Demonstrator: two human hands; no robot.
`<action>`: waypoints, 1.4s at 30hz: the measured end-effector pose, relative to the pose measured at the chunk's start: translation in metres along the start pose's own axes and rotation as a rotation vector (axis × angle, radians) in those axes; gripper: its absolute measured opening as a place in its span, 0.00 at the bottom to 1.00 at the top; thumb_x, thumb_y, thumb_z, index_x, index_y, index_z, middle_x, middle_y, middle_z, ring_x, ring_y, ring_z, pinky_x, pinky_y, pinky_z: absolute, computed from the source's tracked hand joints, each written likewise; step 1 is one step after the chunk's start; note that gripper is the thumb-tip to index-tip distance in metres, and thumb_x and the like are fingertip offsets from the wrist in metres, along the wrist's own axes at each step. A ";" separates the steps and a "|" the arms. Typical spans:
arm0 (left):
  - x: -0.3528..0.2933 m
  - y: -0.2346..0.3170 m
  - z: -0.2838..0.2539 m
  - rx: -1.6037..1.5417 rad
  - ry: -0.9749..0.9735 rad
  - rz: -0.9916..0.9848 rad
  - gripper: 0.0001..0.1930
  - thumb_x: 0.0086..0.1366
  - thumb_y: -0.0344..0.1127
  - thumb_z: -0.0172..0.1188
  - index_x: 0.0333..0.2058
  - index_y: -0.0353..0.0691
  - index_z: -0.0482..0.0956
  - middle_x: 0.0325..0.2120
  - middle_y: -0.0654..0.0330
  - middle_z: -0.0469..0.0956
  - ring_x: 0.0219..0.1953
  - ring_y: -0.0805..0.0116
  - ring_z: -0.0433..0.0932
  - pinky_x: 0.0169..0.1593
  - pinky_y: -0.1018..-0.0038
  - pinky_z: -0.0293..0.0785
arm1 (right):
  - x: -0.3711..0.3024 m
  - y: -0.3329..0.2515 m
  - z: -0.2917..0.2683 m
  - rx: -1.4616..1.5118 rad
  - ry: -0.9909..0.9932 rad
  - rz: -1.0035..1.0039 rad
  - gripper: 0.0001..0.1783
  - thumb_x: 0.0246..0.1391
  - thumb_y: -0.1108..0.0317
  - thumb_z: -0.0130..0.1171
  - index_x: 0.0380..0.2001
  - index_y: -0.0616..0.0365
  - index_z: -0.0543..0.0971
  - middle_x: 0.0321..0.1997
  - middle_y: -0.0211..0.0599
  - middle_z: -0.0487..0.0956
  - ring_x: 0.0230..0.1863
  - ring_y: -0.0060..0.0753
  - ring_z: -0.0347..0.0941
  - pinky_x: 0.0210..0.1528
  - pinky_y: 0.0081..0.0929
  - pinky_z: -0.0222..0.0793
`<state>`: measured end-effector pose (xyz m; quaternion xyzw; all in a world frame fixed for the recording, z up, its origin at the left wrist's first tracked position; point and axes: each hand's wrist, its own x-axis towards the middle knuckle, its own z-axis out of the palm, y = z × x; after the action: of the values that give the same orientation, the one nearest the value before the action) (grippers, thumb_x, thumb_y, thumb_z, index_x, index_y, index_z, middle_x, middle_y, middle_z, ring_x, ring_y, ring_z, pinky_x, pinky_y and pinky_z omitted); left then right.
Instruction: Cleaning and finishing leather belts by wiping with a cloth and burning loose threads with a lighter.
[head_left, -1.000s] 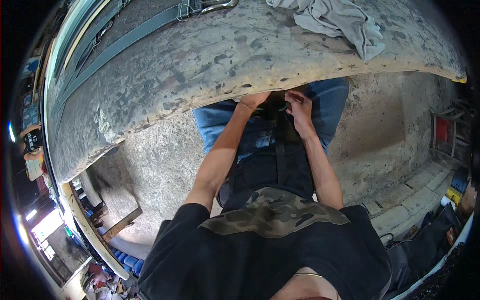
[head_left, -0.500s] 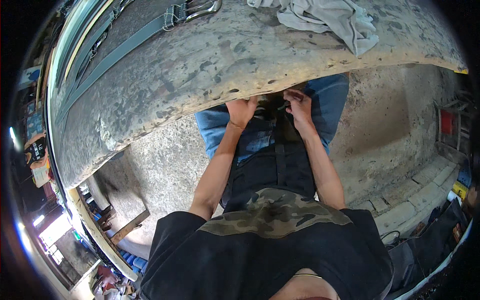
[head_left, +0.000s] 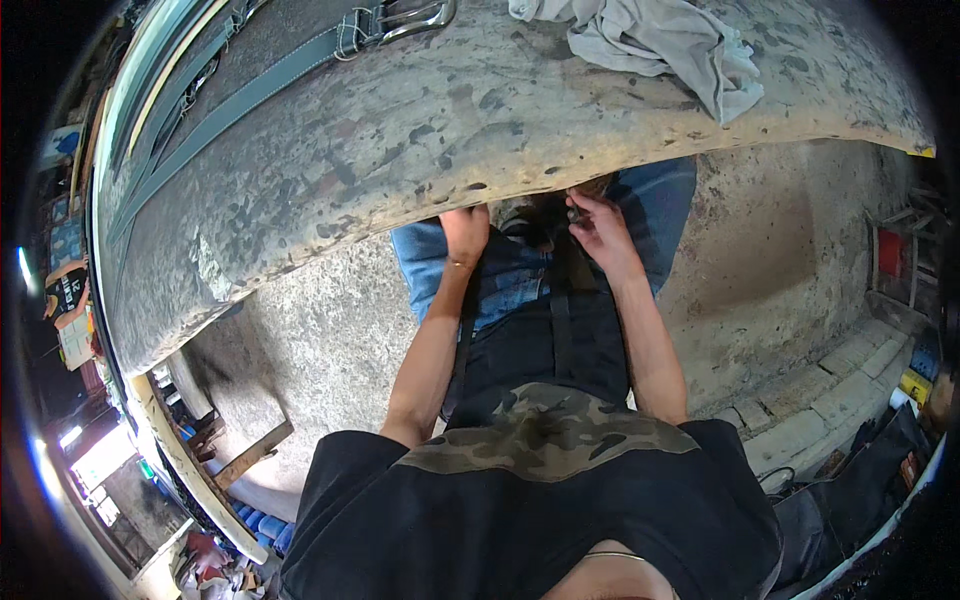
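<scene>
Bench edge (head_left: 520, 178) hides the grip of your left hand (head_left: 465, 238), so I cannot tell it, and the small dark piece (head_left: 574, 214) pinched near that edge in your right hand (head_left: 605, 234) could slip if bumped.

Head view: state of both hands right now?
Left hand: fingertips hidden by the worktop; cannot tell.
Right hand: curled, perhaps around a small dark object; whether it's gripped cannot be told.
</scene>
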<state>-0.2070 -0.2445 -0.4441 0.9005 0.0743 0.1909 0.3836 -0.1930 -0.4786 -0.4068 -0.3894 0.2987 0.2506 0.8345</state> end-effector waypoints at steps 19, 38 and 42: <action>-0.033 -0.032 -0.087 0.271 -0.185 -0.106 0.18 0.60 0.36 0.59 0.46 0.31 0.72 0.36 0.43 0.79 0.38 0.42 0.78 0.43 0.59 0.72 | -0.093 -0.038 0.030 0.391 -0.479 0.156 0.08 0.58 0.72 0.56 0.39 0.64 0.75 0.30 0.34 0.75 0.29 0.20 0.65 0.17 0.14 0.57; -0.004 0.021 0.001 -0.988 -0.678 -0.892 0.22 0.68 0.55 0.37 0.27 0.44 0.67 0.18 0.69 0.62 0.18 0.78 0.58 0.22 0.81 0.52 | -0.026 -0.015 0.025 0.047 -0.045 -0.181 0.09 0.56 0.70 0.60 0.39 0.60 0.76 0.28 0.32 0.76 0.22 0.17 0.68 0.20 0.16 0.63; 0.002 0.029 0.030 -1.008 -0.702 -0.971 0.25 0.68 0.58 0.33 0.24 0.46 0.65 0.15 0.69 0.60 0.15 0.78 0.56 0.18 0.81 0.47 | 0.006 0.004 0.022 -0.196 0.047 -0.318 0.10 0.55 0.71 0.61 0.39 0.62 0.77 0.27 0.31 0.76 0.19 0.17 0.66 0.17 0.18 0.62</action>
<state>-0.1936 -0.2836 -0.4417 0.4921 0.2385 -0.2837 0.7877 -0.1847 -0.4579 -0.4013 -0.5170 0.2268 0.1341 0.8144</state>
